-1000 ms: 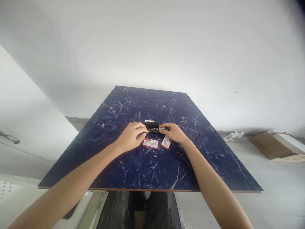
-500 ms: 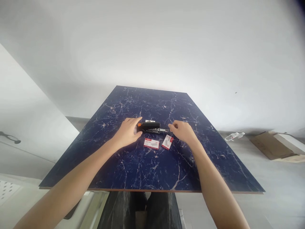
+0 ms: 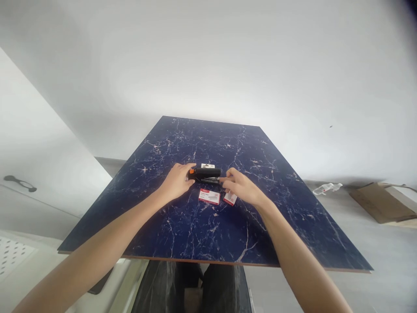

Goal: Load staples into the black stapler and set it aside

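Observation:
A black stapler (image 3: 209, 173) with an orange part at its left end lies on the dark blue marbled table (image 3: 208, 143). My left hand (image 3: 178, 180) grips that left end between thumb and fingers. At the stapler's right end, the fingertips of my right hand (image 3: 239, 184) are bent together on the metal lower part; whether they pinch anything small is hidden. A red and white box (image 3: 209, 196) lies just in front of the stapler. Another red and white box (image 3: 230, 198) sits partly under my right hand. Behind the stapler is a small white card or box (image 3: 207, 165).
A clear plastic bottle (image 3: 326, 188) and an open cardboard box (image 3: 382, 202) are on the floor to the right. The white wall (image 3: 208, 65) stands behind the table. A cabinet door with a dark handle (image 3: 20, 183) is at the left.
My right hand has moved left and slightly down onto the stapler's right end, now covering part of the smaller-looking box. My left hand keeps its hold. The view has shifted slightly.

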Tool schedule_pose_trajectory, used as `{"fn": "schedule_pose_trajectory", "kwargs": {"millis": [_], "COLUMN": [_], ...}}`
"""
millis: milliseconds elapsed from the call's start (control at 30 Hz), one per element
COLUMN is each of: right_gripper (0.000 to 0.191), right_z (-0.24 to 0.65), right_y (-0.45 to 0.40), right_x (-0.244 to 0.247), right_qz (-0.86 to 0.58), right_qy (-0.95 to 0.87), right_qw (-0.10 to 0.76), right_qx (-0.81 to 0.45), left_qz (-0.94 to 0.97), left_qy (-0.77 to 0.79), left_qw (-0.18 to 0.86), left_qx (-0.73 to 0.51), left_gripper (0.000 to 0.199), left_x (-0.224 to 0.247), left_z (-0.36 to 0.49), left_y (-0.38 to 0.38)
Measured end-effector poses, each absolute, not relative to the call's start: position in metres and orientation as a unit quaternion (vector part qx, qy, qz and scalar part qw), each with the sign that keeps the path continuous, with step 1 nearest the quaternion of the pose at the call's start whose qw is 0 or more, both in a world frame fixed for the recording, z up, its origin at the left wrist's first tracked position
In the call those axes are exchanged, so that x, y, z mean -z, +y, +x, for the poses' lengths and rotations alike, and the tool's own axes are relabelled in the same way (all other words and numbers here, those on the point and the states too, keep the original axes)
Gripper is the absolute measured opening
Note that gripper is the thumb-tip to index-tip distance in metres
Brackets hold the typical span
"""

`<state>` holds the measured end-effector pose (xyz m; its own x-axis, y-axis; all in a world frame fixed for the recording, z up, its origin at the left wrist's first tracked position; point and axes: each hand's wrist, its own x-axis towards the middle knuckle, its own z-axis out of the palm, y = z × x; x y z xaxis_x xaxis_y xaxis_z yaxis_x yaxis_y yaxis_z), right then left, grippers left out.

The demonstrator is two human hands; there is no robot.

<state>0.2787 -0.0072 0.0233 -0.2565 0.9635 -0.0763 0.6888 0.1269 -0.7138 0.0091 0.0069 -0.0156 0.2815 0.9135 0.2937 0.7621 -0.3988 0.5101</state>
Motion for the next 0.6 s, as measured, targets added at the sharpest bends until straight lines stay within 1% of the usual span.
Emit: {"fn": "schedule_pose_trajectory", "kwargs": {"millis": [67, 133, 267, 367, 433, 533, 600], "right_gripper": [0.017, 0.019, 0.017, 0.014, 0.013, 0.017, 0.024], "right_z": [0.275, 0.273, 0.272, 0.271, 0.27, 0.275, 0.285], "right_y": [-0.008, -0.008, -0.006, -0.003, -0.001, 0.001, -0.001], "right_x": [-0.02, -0.018, -0.017, -0.016, -0.016, -0.021, -0.028], "right_qz": [-0.529, -0.515, -0.491, -0.478, -0.497, -0.539, -0.549], "right_qy": [-0.72, -0.724, -0.735, -0.735, -0.757, -0.785, -0.795], "right_qw": [0.234, 0.242, 0.234, 0.216, 0.219, 0.254, 0.23], "right_qx": [-0.383, -0.39, -0.405, -0.43, -0.364, -0.17, -0.116], "left_qz": [0.785, 0.784, 0.789, 0.791, 0.804, 0.829, 0.83], "left_qy": [0.541, 0.552, 0.554, 0.553, 0.535, 0.491, 0.49], "left_qw": [0.132, 0.13, 0.116, 0.105, 0.104, 0.133, 0.147], "left_qx": [-0.27, -0.254, -0.24, -0.24, -0.24, -0.232, -0.224], "left_gripper": [0.061, 0.06, 0.055, 0.058, 0.064, 0.064, 0.06], "left_x": [0.014, 0.011, 0.005, 0.001, -0.002, -0.008, -0.011], "left_z": [0.011, 0.012, 0.014, 0.019, 0.026, 0.032, 0.027], "left_y": [0.006, 0.005, 0.006, 0.001, -0.007, -0.017, -0.018]}}
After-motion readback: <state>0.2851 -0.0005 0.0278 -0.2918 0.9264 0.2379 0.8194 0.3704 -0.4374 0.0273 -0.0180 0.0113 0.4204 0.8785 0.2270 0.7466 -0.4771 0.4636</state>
